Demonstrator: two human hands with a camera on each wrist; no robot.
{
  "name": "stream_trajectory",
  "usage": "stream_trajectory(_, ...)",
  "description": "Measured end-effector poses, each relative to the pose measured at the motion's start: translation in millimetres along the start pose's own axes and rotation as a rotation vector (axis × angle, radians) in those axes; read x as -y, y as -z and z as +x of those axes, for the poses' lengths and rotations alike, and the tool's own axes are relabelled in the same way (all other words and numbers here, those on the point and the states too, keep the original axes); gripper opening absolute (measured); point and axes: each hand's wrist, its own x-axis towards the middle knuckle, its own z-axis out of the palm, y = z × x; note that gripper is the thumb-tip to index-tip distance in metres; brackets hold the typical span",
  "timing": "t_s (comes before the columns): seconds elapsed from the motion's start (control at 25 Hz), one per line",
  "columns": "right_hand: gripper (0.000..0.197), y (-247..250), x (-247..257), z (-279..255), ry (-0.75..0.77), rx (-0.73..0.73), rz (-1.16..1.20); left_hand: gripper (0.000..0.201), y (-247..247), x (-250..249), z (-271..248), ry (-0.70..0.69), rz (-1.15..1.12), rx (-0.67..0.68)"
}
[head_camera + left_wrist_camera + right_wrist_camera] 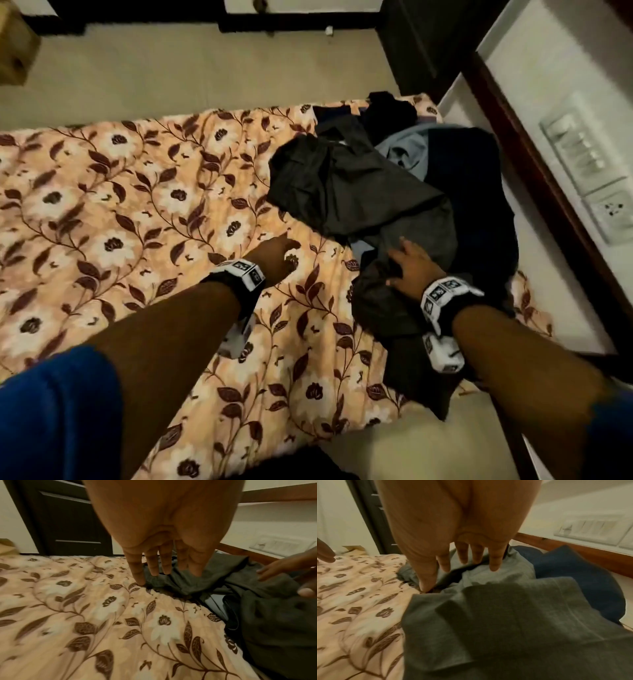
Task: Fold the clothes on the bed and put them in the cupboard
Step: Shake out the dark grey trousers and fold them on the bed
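The right hand lies with its fingers spread and nearly straight above the near edge of a dark grey garment. It grips nothing. Whether the fingertips press the cloth or hover just over it cannot be told from the head view; the right wrist view shows the fingers extended toward the grey fabric, with the thumb tip low at a fold. This posture suits selecting one item from the heap and flattening or drawing it toward the person.

The left hand is also open and empty, fingers extended over the bare floral bedsheet, just beside the left margin of the clothes. In the left wrist view its fingers point down at the boundary between sheet and grey cloth. It appears positioned to take the opposite edge of the same garment.

The clothes to be folded lie in one unfolded heap at the right side of the bed, next to the wall. The heap contains dark grey, black, light blue and navy pieces, overlapping and crumpled. The wide clear area of sheet to the left likely serves as the folding surface.

Dark panelled doors stand beyond the bed; whether these belong to the cupboard cannot be told. A switch plate is mounted on the wall at right.

No garment is folded yet; the task stands at its start.
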Motion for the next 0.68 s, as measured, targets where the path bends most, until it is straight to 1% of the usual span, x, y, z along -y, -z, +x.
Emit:
stream_trajectory(0.04, 0.082, -2, -9, 12, -0.030, -0.052, 0.006, 0.050, -13, -5, 17, -0.031, -0.018, -0.002)
stream_trajectory(0.08, 0.087, -5, -19, 27, -0.080, -0.106, 0.017, 0.050, -22, -6, 33, -0.052, -0.030, -0.039)
stream_trajectory(0.12, 0.090, -8, -30, 47, -0.119, -0.159, 0.002, 0.051, -33, -7, 49, -0.062, -0.030, -0.058)
stream_trajectory(0.16, 0.089, -8, -37, 67, -0.163, -0.210, 0.002, 0.050, -46, -2, 64, -0.071, -0.034, -0.083)
stream_trajectory(0.2, 0.079, -9, -43, 84, -0.196, -0.247, 0.002, 0.050, -59, 5, 75, -0.083, -0.024, -0.101)
stream_trajectory(0.24, 0.060, -10, -44, 97, -0.228, -0.292, -0.008, 0.049, -71, 13, 81, -0.100, -0.026, -0.119)
stream_trajectory(0.28, 0.036, -10, -42, 105, -0.256, -0.344, -0.009, 0.047, -81, 21, 82, -0.116, -0.050, -0.149)
stream_trajectory(0.32, 0.020, -12, -38, 110, -0.267, -0.382, -0.002, 0.047, -90, 24, 79, -0.124, -0.107, -0.194)
stream_trajectory(0.36, 0.017, -18, -25, 109, -0.230, -0.412, 0.029, 0.047, -101, 25, 70, -0.130, -0.165, -0.228)
stream_trajectory(0.4, 0.017, -26, -6, 99, -0.148, -0.411, 0.087, 0.050, -112, 25, 57, -0.124, -0.238, -0.258)
stream_trajectory(0.44, 0.018, -37, 19, 82, -0.020, -0.385, 0.177, 0.057, -121, 20, 38, -0.122, -0.341, -0.270)
stream_trajectory(0.48, 0.019, -53, 48, 56, 0.129, -0.346, 0.272, 0.067, -132, 16, 16, -0.159, -0.456, -0.274)
stream_trajectory(0.52, 0.021, -70, 78, 22, 0.285, -0.295, 0.346, 0.077, -137, 9, -10, -0.222, -0.570, -0.324)
stream_trajectory(0.56, 0.024, -88, 108, -18, 0.427, -0.224, 0.393, 0.081, -142, 6, -35, -0.273, -0.624, -0.391)
stream_trajectory(0.6, 0.027, -105, 134, -60, 0.559, -0.159, 0.409, 0.074, -144, 1, -64, -0.314, -0.660, -0.459)
stream_trajectory(0.64, 0.026, -120, 155, -102, 0.669, -0.100, 0.408, 0.060, -149, 6, -95, -0.323, -0.663, -0.512)
stream_trajectory(0.68, 0.024, -131, 167, -131, 0.737, -0.054, 0.386, 0.044, -152, 9, -127, -0.322, -0.715, -0.511)
